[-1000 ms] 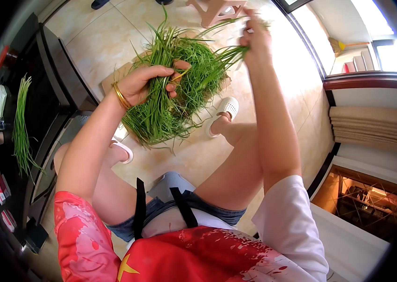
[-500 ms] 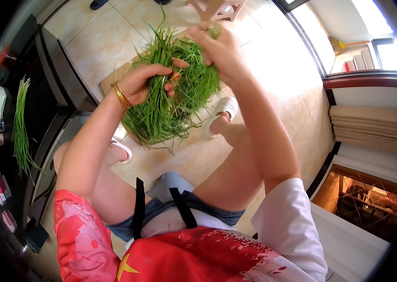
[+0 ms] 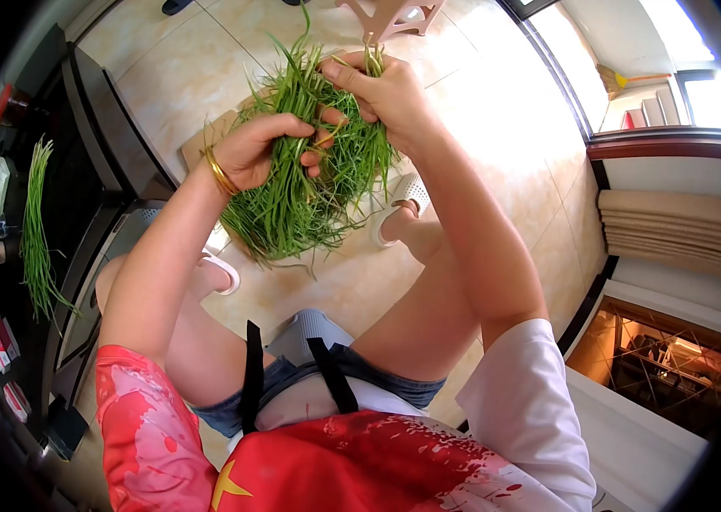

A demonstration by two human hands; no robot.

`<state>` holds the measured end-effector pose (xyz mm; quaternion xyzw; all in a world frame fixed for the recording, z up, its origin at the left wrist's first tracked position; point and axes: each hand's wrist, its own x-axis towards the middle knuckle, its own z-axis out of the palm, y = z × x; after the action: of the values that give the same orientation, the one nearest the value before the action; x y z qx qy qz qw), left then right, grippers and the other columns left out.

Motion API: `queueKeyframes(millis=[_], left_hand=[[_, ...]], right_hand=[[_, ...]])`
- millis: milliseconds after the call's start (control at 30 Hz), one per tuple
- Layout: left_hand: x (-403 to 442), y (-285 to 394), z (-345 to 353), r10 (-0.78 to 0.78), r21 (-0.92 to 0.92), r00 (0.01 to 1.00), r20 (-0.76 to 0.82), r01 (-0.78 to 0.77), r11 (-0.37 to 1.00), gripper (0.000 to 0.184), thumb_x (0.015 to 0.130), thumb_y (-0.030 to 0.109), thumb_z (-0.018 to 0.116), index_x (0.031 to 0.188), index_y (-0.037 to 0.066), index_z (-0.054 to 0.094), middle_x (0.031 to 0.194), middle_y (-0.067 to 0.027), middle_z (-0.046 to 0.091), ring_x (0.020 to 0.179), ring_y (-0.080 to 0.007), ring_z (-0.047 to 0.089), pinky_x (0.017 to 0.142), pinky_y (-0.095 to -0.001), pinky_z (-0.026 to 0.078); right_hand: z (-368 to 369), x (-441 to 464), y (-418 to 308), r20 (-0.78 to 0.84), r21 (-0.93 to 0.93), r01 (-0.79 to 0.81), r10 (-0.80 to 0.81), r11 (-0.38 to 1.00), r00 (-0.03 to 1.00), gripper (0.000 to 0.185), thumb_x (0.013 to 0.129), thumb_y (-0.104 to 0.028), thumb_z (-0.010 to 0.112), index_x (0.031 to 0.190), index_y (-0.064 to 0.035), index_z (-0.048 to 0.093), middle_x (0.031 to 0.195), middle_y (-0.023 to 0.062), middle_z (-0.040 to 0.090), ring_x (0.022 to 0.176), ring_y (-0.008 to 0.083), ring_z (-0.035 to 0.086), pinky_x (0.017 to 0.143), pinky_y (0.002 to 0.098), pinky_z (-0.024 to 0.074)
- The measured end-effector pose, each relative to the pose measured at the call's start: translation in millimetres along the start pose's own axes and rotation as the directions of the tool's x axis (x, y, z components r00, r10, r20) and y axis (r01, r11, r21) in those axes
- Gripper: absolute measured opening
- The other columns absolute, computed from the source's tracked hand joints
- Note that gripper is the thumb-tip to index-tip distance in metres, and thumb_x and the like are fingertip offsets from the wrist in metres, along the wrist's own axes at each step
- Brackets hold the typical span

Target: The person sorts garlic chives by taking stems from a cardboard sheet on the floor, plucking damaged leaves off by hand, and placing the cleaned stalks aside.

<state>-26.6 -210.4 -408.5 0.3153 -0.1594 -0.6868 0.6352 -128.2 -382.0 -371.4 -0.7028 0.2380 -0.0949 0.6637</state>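
A large heap of long green stalks (image 3: 292,222) lies on a piece of cardboard (image 3: 198,154) on the floor between my feet. My left hand (image 3: 271,147), with a gold bangle at the wrist, is wrapped round a bunch of stalks above the heap; a yellowish blade sticks out by its fingers. Just to the right and farther up, my right hand (image 3: 382,90) is closed on some green stalks, their pale ends showing above its fingers. Its fingertips touch the top of the bunch in my left hand.
On the dark cabinet (image 3: 79,183) at the left lies a neat bundle of stalks (image 3: 36,230), beside a jar (image 3: 12,107) and small packets. A pink stool (image 3: 390,19) stands at the top. White clogs (image 3: 411,194) are on my feet. A glass door is at right.
My right hand has come in from the upper right, with its stalks, to the top of the bunch. My left hand has stayed in place, holding its bunch.
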Motion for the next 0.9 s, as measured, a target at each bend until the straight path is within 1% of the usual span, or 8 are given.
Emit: queueKeyframes(millis=[133,233,333,433,600,700,767,900], left_hand=[[0.7,-1.4,1.0,-0.007,-0.04,1.0,-0.008,0.007,0.999,0.044,0.086,0.008,0.05,0.127,-0.006,0.047,0.093,-0.0067,0.056,0.068,-0.0153,0.053,0.071,-0.0349,0.05],[-0.1,-0.9,-2.2,0.0,-0.011,1.0,0.001,0.0,1.0,0.041,0.088,0.008,0.049,0.127,-0.006,0.048,0.092,-0.0053,0.058,0.07,-0.0133,0.055,0.072,-0.0336,0.052],[-1.4,-0.8,-4.8,-0.01,0.003,1.0,-0.001,0.01,1.0,0.042,0.087,0.008,0.05,0.126,-0.006,0.048,0.092,-0.0051,0.058,0.07,-0.0126,0.054,0.071,-0.0331,0.052],[-2.6,-1.9,-6.2,-0.001,0.003,1.0,-0.027,0.001,1.0,0.045,0.085,0.009,0.05,0.128,-0.007,0.047,0.092,-0.0052,0.058,0.068,-0.0141,0.052,0.07,-0.034,0.051],[1.4,-2.4,-8.3,0.016,0.009,1.0,-0.026,-0.016,1.0,0.047,0.085,0.011,0.051,0.128,-0.006,0.046,0.093,-0.0047,0.057,0.068,-0.0134,0.051,0.07,-0.0341,0.051],[3.5,-3.4,-7.0,0.014,-0.011,1.0,-0.027,-0.014,1.0,0.048,0.085,0.012,0.05,0.129,-0.005,0.044,0.094,-0.0051,0.056,0.068,-0.0137,0.051,0.072,-0.0344,0.05],[5.3,-3.3,-6.7,0.005,-0.034,1.0,-0.027,-0.006,0.999,0.049,0.085,0.013,0.05,0.13,-0.005,0.044,0.094,-0.0056,0.056,0.068,-0.014,0.051,0.072,-0.0346,0.05],[7.1,-0.6,-5.3,0.013,-0.067,1.0,0.02,-0.011,0.998,0.051,0.085,0.017,0.046,0.132,-0.005,0.042,0.095,-0.0069,0.056,0.069,-0.0152,0.051,0.073,-0.0353,0.049]], right_hand=[[-3.5,-5.6,-12.9,-0.013,0.141,-0.025,0.027,0.99,1.0,0.025,0.082,-0.019,0.072,0.099,-0.0007,0.066,0.076,0.0011,0.061,0.051,0.004,0.041,0.044,0.0224,0.0313],[-37.8,-1.8,-27.5,-0.417,0.432,0.294,-0.1,0.852,0.903,0.016,0.09,-0.016,0.063,0.1,-0.0043,0.064,0.098,0.0053,0.061,0.052,0.0047,0.031,0.044,0.0178,0.0263],[-83.3,-4.6,-34.6,-0.669,0.371,0.556,-0.201,0.744,0.716,0.016,0.092,-0.015,0.06,0.102,-0.0037,0.056,0.09,0.0069,0.062,0.056,0.0057,0.04,0.043,0.0182,0.0304],[-100.7,-5.7,-32.7,-0.718,0.297,0.542,-0.19,0.787,0.67,0.021,0.097,-0.024,0.051,0.103,-0.0033,0.051,0.085,0.0103,0.065,0.064,0.0104,0.051,0.047,0.0209,0.0364],[-71.3,-4.4,-19.9,-0.381,-0.169,0.193,-0.244,0.967,0.891,0.028,0.093,-0.025,0.052,0.108,-0.0014,0.054,0.069,0.0063,0.061,0.071,0.0126,0.052,0.064,0.0282,0.0407],[-35.4,-13.7,-13.6,-0.095,-0.012,0.069,-0.07,0.998,0.993,0.022,0.087,-0.018,0.059,0.101,-0.0011,0.056,0.072,0.0037,0.058,0.062,0.0111,0.05,0.055,0.0248,0.0422],[-16.8,-22.3,-22.2,0.021,-0.178,-0.013,0.017,0.984,1.0,0.026,0.084,-0.022,0.064,0.099,-0.0013,0.059,0.08,0.0046,0.061,0.063,0.0111,0.052,0.057,0.0263,0.0443],[-7.4,-16.2,-10.9,0.054,-0.183,-0.015,0.026,0.983,0.998,0.032,0.082,-0.028,0.068,0.099,-0.0015,0.062,0.084,0.0054,0.064,0.067,0.0116,0.055,0.057,0.0275,0.0449]])
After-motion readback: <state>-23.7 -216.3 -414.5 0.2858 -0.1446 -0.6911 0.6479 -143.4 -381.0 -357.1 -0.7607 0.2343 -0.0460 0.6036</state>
